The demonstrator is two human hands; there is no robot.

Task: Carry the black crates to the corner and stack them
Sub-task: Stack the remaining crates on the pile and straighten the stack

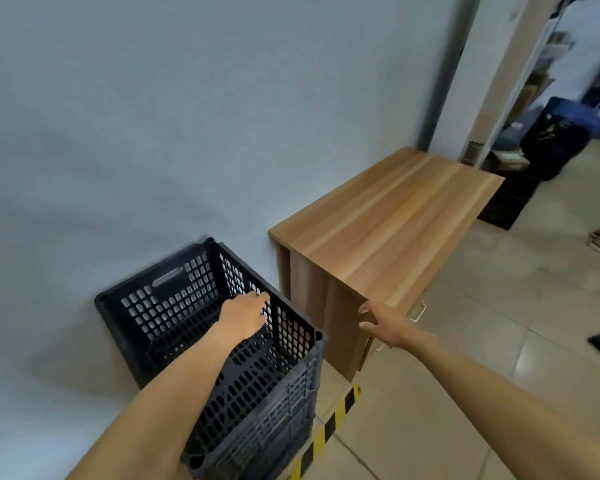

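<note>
- Black plastic is what the left hand (245, 315) meets: its fingers (260, 299) reach over the open top of the black crate (174, 306) and rest at the inner face of its right wall. Whether they hook the rim or only touch it, I cannot tell from here.
- The right hand (383, 322) hangs open in the air, fingers loosely spread, holding nothing, just right of the crate and in front of the wooden cabinet (388, 216).
- The crate stands on the floor against the pale wall (153, 133), just left of the cabinet. Its long axis seems to run from near to far, angling leftward.
- The left hand is the nearer one. The right would have to cross leftward to reach the crate's right wall.
- A yellow-and-black floor stripe (329, 424) runs past the crate's near right corner.
- Far right, more black crates (510, 202) stand beyond the cabinet, well apart from both hands.
</note>
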